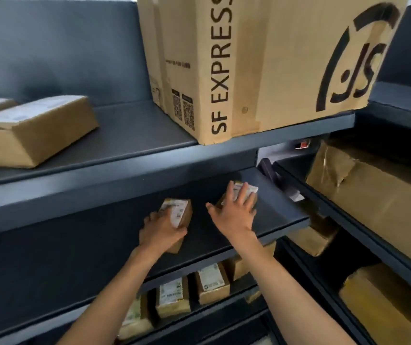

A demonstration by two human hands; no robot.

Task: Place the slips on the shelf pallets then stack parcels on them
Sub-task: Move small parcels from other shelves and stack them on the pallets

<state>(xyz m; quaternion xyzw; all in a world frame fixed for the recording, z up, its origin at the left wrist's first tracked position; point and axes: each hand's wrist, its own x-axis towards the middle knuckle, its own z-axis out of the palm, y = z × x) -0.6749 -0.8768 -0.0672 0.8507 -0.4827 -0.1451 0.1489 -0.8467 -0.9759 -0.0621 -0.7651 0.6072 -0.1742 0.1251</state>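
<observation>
Two small brown parcels with white labels sit on the dark middle shelf [75,245]. My left hand [161,230] grips the left parcel [178,215] from its near end, fingers curled round it. My right hand [234,210] lies with straight, spread fingers on top of the right parcel [245,189], which stands near the shelf's right end. No slip can be made out on this shelf.
A big SF Express carton [261,66] and a flat brown box [32,130] stand on the shelf above. Several small labelled parcels [192,287] sit on the shelf below. Larger cartons [374,192] fill the neighbouring rack at right.
</observation>
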